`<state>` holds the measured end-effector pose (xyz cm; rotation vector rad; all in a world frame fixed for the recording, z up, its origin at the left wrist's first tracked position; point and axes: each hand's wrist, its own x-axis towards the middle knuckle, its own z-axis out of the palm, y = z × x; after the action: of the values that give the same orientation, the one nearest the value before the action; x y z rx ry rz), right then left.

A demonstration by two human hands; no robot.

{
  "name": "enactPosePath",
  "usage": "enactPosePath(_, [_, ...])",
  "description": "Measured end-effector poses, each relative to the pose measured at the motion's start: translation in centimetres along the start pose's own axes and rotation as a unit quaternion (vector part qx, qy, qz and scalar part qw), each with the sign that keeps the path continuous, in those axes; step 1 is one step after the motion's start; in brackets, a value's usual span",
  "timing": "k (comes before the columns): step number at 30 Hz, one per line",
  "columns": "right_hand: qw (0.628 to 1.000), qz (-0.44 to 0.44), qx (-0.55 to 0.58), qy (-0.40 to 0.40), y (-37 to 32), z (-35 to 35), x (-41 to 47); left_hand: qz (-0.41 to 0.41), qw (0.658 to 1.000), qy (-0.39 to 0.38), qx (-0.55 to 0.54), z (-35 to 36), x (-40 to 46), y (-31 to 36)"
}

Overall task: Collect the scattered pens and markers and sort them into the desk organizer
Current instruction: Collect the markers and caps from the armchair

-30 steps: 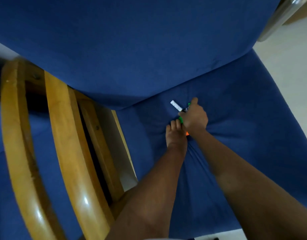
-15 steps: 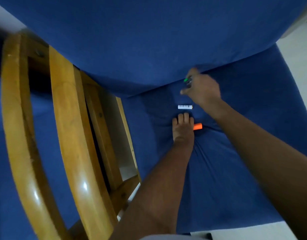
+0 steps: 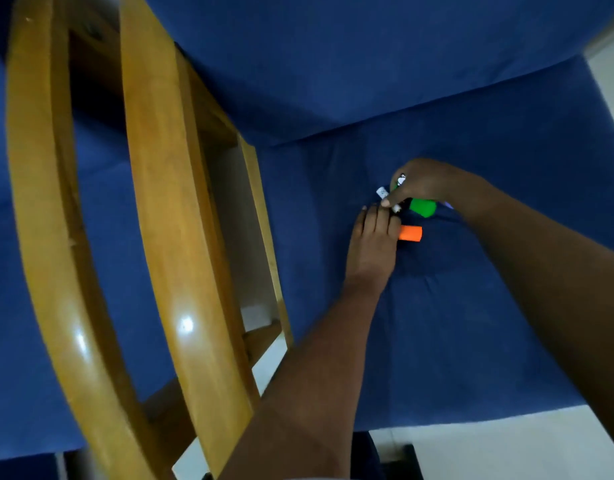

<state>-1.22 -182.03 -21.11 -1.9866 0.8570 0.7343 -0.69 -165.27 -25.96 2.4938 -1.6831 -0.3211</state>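
I am at the gathering stage, and none of the sorting has begun: no desk organizer shows anywhere in view, so everything I pick up here has yet to be carried to it. My right hand (image 3: 425,187) is curled shut around a small bundle, with a green marker (image 3: 422,206) poking out beneath the palm and the tips of what look like one or two more pens above my knuckles; how many I hold I cannot tell. Its thumb and forefinger are pinching at a white pen (image 3: 385,196) that lies on the blue seat cushion (image 3: 489,323), just beside my left fingertips. My left hand (image 3: 371,247) lies flat on the cushion, fingers together and straight, holding nothing, and presses the fabric down. An orange marker (image 3: 410,233) lies on the seat touching the side of that hand, still to be collected. So at least the white pen and the orange marker remain here. Around me are the blue backrest (image 3: 333,57) rising behind the seat and two curved wooden armrests (image 3: 167,202) to the left, with pale floor (image 3: 506,441) at the front edge. The soft, dimpled cushion is my main nuisance, since pens could roll toward the crease by the backrest.
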Motion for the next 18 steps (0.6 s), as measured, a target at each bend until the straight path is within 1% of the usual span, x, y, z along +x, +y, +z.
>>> enactPosePath(1, [0.999,0.002,-0.03,-0.011,-0.3,0.6,-0.4,0.002,0.999,0.026,-0.023,0.5,-1.0,-0.1])
enactPosePath(2, [0.999,0.003,-0.036,-0.02,-0.6,1.4,-0.9,-0.001,0.998,0.044,-0.052,0.8,-1.9,-0.1])
enactPosePath(3, [1.0,0.008,-0.011,-0.023,-0.8,2.4,-1.8,-0.006,0.995,0.054,-0.081,0.8,-2.9,0.0])
enactPosePath(5, [0.995,0.024,0.094,-0.018,-0.5,4.5,-3.6,-0.012,0.993,0.043,-0.111,0.7,-4.8,0.1])
enactPosePath(7, [0.979,0.042,0.197,-0.004,-0.3,6.7,-6.1,-0.026,0.987,0.0,-0.16,-0.5,-6.8,0.2])
enactPosePath(8, [0.965,0.059,0.255,0.011,-0.3,7.6,-7.2,-0.05,0.979,-0.032,-0.196,-1.8,-7.5,0.4])
enactPosePath(10, [0.919,0.104,0.376,0.052,-0.9,8.9,-9.5,-0.106,0.95,-0.12,-0.268,-4.9,-8.6,0.4])
enactPosePath(12, [0.882,0.122,0.446,0.088,-2.9,8.5,-12.1,-0.161,0.921,-0.197,-0.296,-8.3,-9.5,0.2])
enactPosePath(13, [0.874,0.114,0.462,0.097,-4.5,7.3,-13.8,-0.184,0.908,-0.201,-0.317,-10.5,-9.7,0.1])
enactPosePath(14, [0.875,0.101,0.464,0.098,-6.0,6.2,-15.2,-0.209,0.892,-0.186,-0.354,-12.7,-9.9,0.0])
enactPosePath(16, [0.881,0.069,0.456,0.104,-9.6,3.2,-18.5,-0.249,0.845,-0.13,-0.456,-17.6,-10.0,0.0])
enactPosePath(18, [0.886,0.042,0.45,0.108,-13.4,0.1,-21.8,-0.265,0.806,-0.081,-0.523,-22.7,-9.6,-0.1])
